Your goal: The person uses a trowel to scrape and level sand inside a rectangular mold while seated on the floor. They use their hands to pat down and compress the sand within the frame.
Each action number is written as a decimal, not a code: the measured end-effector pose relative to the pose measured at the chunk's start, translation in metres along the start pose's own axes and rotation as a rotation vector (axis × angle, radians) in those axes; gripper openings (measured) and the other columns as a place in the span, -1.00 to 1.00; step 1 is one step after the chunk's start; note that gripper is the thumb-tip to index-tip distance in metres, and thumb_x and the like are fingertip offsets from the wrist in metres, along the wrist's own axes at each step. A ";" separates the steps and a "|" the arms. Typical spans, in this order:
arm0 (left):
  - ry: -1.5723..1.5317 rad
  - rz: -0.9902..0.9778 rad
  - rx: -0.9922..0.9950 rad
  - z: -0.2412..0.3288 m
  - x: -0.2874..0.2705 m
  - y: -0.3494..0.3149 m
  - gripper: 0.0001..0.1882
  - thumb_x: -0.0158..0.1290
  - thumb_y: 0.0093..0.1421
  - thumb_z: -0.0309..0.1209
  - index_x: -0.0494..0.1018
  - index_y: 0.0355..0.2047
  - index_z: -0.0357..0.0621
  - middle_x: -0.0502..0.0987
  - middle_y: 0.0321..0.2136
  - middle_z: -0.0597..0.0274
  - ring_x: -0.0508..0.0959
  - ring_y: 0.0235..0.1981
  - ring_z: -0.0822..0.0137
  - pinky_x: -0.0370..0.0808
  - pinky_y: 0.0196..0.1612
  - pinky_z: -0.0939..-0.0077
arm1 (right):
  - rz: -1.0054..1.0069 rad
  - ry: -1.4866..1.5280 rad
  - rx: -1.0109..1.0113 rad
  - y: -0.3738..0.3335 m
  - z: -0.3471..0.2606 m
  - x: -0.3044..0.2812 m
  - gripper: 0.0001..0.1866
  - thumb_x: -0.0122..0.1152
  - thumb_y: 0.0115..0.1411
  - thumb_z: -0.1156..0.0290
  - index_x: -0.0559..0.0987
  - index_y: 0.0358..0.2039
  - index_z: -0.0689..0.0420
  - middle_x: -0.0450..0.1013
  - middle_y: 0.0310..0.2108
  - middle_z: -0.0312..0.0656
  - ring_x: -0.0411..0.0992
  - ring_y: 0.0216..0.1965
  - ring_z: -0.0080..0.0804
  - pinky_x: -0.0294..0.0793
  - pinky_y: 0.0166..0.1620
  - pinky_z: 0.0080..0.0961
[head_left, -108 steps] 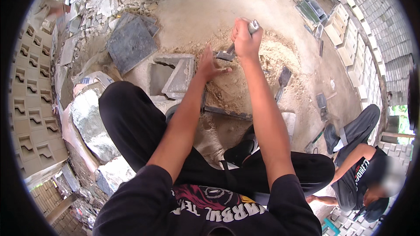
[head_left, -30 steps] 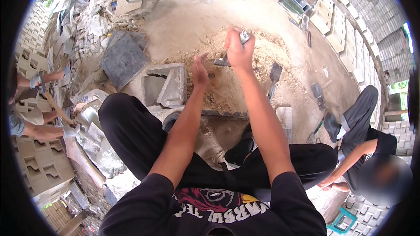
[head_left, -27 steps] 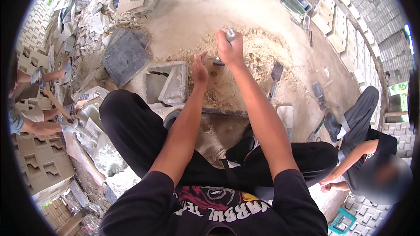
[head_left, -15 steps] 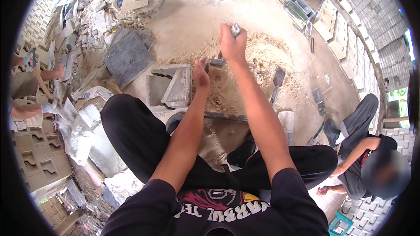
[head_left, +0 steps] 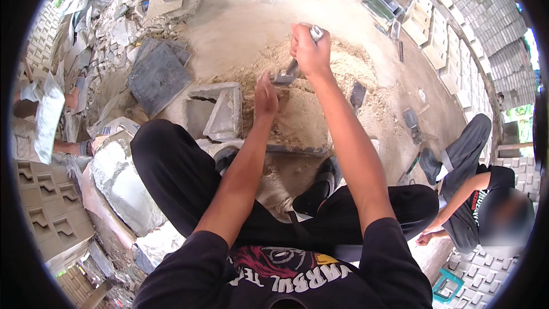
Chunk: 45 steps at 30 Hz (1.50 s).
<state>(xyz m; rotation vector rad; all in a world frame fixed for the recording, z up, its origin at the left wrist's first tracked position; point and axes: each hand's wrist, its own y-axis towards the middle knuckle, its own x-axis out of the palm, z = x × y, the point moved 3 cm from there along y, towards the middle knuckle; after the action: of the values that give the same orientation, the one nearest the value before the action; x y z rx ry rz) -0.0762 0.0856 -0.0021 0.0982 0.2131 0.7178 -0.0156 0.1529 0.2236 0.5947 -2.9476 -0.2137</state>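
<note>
My right hand (head_left: 311,51) is closed round the upright handle of a hammer-like tool, whose silvery butt shows above the fist. Its dark metal head (head_left: 283,79) is down at the far edge of a sand-filled mould (head_left: 297,150) between my feet. Pale, damp-looking sandy mix (head_left: 300,117) fills the mould. My left hand (head_left: 266,96) is open, fingers stretched together, along the mould's left side. Just left of it stands a grey concrete block (head_left: 226,111) with a hollow and a slanted inner wall. A dark-bladed trowel (head_left: 358,96) lies right of the mould.
Loose sand (head_left: 354,63) spreads beyond the mould. Dark square boards (head_left: 157,80) lie at left by rubble (head_left: 117,34). Another trowel (head_left: 412,126) lies at right. A person (head_left: 457,212) sits at lower right; another person's leg (head_left: 71,147) shows at far left. Pale blocks (head_left: 443,51) line the right.
My right hand and the tool have shifted slightly right, the handle leaning more. At far left, the other person's pale, flat-looking thing has swung up and left.
</note>
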 end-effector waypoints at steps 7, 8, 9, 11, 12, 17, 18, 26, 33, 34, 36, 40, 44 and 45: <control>0.156 -0.095 0.175 -0.002 0.018 -0.004 -0.37 -0.28 0.36 -0.12 0.16 0.20 -0.46 0.23 0.18 -0.32 0.21 0.25 -0.17 0.07 0.33 0.14 | 0.272 0.024 0.108 0.002 0.009 -0.043 -0.63 0.04 0.23 0.34 0.22 -0.70 0.04 0.11 -0.79 -0.42 0.03 -0.79 -0.63 -0.01 -0.69 -0.58; 0.238 -0.164 0.240 0.005 0.025 -0.006 -0.31 -0.26 0.34 -0.06 0.10 0.22 -0.47 0.19 0.21 -0.33 0.16 0.27 -0.17 0.01 0.35 0.11 | 0.426 0.142 0.094 -0.002 0.009 -0.054 -0.64 0.07 0.21 0.32 0.21 -0.68 0.05 0.10 -0.79 -0.44 0.02 -0.79 -0.61 -0.01 -0.69 -0.56; 0.323 -0.237 0.294 0.014 0.032 -0.017 -0.25 -0.23 0.32 -0.01 0.05 0.25 -0.47 0.14 0.23 -0.33 0.12 0.30 -0.17 -0.05 0.37 0.09 | 0.405 0.113 -0.008 -0.009 0.000 -0.067 -0.64 0.07 0.21 0.32 0.21 -0.67 0.05 0.08 -0.79 -0.42 0.02 -0.79 -0.60 -0.01 -0.69 -0.55; 0.502 -0.325 0.380 0.030 0.048 -0.030 -0.13 -0.19 0.27 0.09 -0.04 0.28 -0.48 0.07 0.28 -0.32 0.04 0.34 -0.15 -0.16 0.39 0.05 | 0.442 0.113 -0.136 -0.023 -0.017 -0.090 -0.65 0.05 0.21 0.34 0.20 -0.66 0.07 0.05 -0.79 -0.39 0.00 -0.79 -0.59 -0.01 -0.68 -0.53; 0.599 -0.331 0.412 0.035 0.054 -0.031 -0.08 -0.18 0.25 0.13 -0.07 0.29 -0.48 0.04 0.29 -0.30 0.00 0.36 -0.13 -0.21 0.40 0.04 | 0.494 0.144 -0.164 -0.026 -0.021 -0.095 -0.65 0.04 0.22 0.35 0.19 -0.66 0.07 0.04 -0.80 -0.38 -0.01 -0.79 -0.59 -0.01 -0.68 -0.53; 0.800 -0.306 0.416 0.023 0.066 -0.013 -0.18 -0.24 0.31 0.05 -0.03 0.29 -0.46 0.03 0.32 -0.23 -0.05 0.39 -0.04 -0.26 0.40 0.01 | 0.504 0.253 -0.209 -0.034 -0.017 -0.113 -0.68 0.02 0.21 0.46 0.23 -0.68 0.08 0.07 -0.78 -0.40 0.02 -0.77 -0.65 -0.03 -0.67 -0.58; 0.778 -0.295 0.385 0.020 0.065 -0.012 -0.21 -0.24 0.31 0.02 -0.03 0.29 -0.45 0.04 0.32 -0.22 -0.03 0.38 -0.04 -0.25 0.40 0.00 | 0.505 0.252 -0.193 -0.037 -0.016 -0.111 -0.67 0.02 0.21 0.46 0.22 -0.69 0.08 0.07 -0.77 -0.40 0.01 -0.77 -0.65 -0.04 -0.67 -0.58; 0.861 -0.238 0.229 -0.011 0.033 0.010 -0.33 -0.31 0.35 -0.06 0.06 0.29 -0.34 0.12 0.31 -0.09 0.03 0.37 0.05 -0.20 0.38 -0.03 | 0.334 0.251 -0.113 -0.029 0.009 -0.087 -0.67 0.05 0.22 0.44 0.29 -0.69 0.09 0.17 -0.78 -0.39 0.08 -0.77 -0.66 -0.01 -0.68 -0.57; 0.241 -0.238 0.088 -0.011 0.010 0.027 -0.38 -0.45 0.40 -0.07 0.26 0.18 -0.34 0.32 0.18 -0.13 0.21 0.28 0.00 -0.07 0.36 0.07 | 0.175 -0.134 -0.173 -0.014 0.028 -0.042 -0.67 -0.02 0.23 0.47 0.30 -0.71 0.09 0.17 -0.78 -0.44 0.07 -0.77 -0.70 -0.01 -0.69 -0.63; 0.208 -0.219 0.105 -0.011 0.007 0.027 -0.38 -0.46 0.41 -0.08 0.29 0.17 -0.34 0.35 0.15 -0.13 0.24 0.26 -0.01 -0.04 0.36 0.10 | 0.197 -0.114 -0.117 -0.009 0.026 -0.042 -0.66 0.01 0.23 0.46 0.30 -0.70 0.10 0.17 -0.77 -0.46 0.09 -0.75 -0.71 0.01 -0.67 -0.63; 0.156 -0.199 0.112 -0.010 -0.003 0.024 -0.38 -0.49 0.42 -0.10 0.31 0.15 -0.35 0.39 0.11 -0.13 0.29 0.22 -0.04 -0.01 0.35 0.16 | 0.190 -0.030 -0.156 -0.020 0.008 -0.029 -0.66 0.00 0.24 0.45 0.30 -0.71 0.10 0.18 -0.77 -0.46 0.09 -0.75 -0.70 0.02 -0.66 -0.63; 0.016 -0.178 0.060 0.002 -0.006 0.009 -0.38 -0.52 0.43 -0.12 0.33 0.14 -0.35 0.43 0.08 -0.12 0.35 0.17 -0.01 0.05 0.34 0.27 | 0.147 -0.104 -0.145 -0.020 0.034 -0.025 -0.65 -0.03 0.24 0.45 0.28 -0.72 0.08 0.16 -0.78 -0.42 0.06 -0.75 -0.69 0.01 -0.66 -0.63; -0.190 -0.100 -0.123 0.010 -0.012 0.011 -0.36 -0.51 0.43 -0.09 0.32 0.14 -0.38 0.41 0.10 -0.12 0.35 0.19 0.09 0.09 0.32 0.33 | 0.216 0.069 -0.113 -0.016 0.007 -0.013 -0.64 0.01 0.20 0.45 0.32 -0.76 0.08 0.19 -0.80 -0.44 0.09 -0.77 -0.71 0.01 -0.68 -0.60; -0.242 -0.066 -0.161 0.011 -0.015 0.011 -0.36 -0.51 0.43 -0.08 0.31 0.15 -0.39 0.41 0.11 -0.12 0.35 0.20 0.11 0.10 0.32 0.34 | 0.243 0.128 -0.136 -0.018 0.000 -0.010 -0.64 0.03 0.18 0.46 0.33 -0.77 0.09 0.20 -0.81 -0.45 0.11 -0.77 -0.73 -0.01 -0.69 -0.59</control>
<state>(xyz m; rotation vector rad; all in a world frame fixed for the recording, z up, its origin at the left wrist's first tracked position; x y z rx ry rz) -0.0922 0.0840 0.0126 0.0236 -0.0733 0.6490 0.0007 0.1402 0.2197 0.2206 -2.8184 -0.3335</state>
